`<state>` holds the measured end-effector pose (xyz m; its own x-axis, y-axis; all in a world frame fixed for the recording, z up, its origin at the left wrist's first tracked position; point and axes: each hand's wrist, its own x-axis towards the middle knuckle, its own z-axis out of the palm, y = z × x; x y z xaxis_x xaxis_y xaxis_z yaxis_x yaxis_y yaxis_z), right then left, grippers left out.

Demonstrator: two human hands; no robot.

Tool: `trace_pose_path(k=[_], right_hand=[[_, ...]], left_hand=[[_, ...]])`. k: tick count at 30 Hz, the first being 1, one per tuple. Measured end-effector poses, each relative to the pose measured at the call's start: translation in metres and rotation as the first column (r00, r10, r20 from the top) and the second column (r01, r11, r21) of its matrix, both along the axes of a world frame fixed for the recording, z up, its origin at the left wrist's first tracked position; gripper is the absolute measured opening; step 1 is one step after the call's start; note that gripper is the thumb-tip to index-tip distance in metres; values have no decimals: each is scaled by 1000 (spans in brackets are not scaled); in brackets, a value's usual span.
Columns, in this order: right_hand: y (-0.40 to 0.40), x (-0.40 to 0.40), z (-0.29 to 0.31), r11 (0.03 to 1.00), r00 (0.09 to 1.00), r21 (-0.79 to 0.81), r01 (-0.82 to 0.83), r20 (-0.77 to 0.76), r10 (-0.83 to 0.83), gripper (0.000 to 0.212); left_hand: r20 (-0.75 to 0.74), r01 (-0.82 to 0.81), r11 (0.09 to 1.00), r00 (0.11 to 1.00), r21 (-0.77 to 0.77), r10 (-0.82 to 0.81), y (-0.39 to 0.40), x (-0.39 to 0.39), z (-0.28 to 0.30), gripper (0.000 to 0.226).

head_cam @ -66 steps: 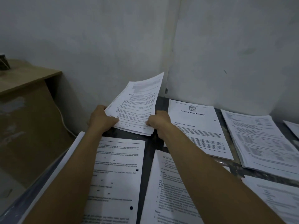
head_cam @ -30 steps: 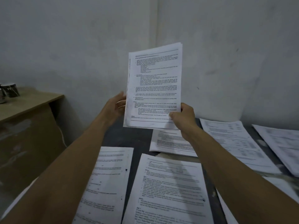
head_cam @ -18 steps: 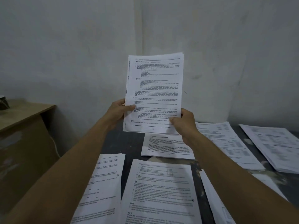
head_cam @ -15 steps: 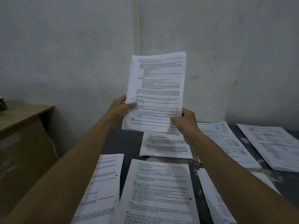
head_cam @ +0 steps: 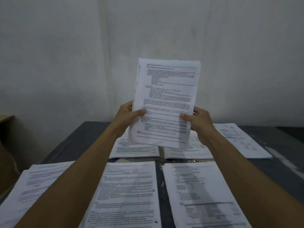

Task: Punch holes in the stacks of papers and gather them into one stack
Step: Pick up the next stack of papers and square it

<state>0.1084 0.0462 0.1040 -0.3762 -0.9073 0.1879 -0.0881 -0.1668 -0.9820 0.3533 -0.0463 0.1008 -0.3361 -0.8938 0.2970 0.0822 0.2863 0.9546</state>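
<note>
I hold a stack of printed papers [head_cam: 166, 99] upright in the air above the dark table [head_cam: 77, 142]. My left hand [head_cam: 130, 115] grips its left edge with the thumb on the front page. My right hand [head_cam: 195, 119] grips its right edge the same way. Several other paper stacks lie flat on the table: one near left [head_cam: 37, 186], one near centre [head_cam: 126, 191] with punched holes along its right edge, one near right [head_cam: 202, 191], and others behind [head_cam: 134, 149], [head_cam: 190, 150], [head_cam: 240, 139]. No hole punch is in view.
A pale wall [head_cam: 82, 55] rises right behind the table. A brown wooden cabinet [head_cam: 5, 145] stands to the left of the table. Bare dark table surface shows at the far left and far right.
The stack was lifted off the table's far left corner and raised upright. Since then both hands slid higher along its side edges, and the view has turned to the right.
</note>
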Motion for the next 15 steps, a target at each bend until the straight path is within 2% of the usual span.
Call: trace_pose_path(k=[5,15], right_hand=[[42,-56,-2,993,993,13,119,-4,-119,26],[125,-169,-7,957,957,-18,291,-8,-291,26]], left_hand=[[36,48,996,998,-71,-46,21,-68,4,38],[-5,159,985,987,-59,-160,75,-204,-1,37]])
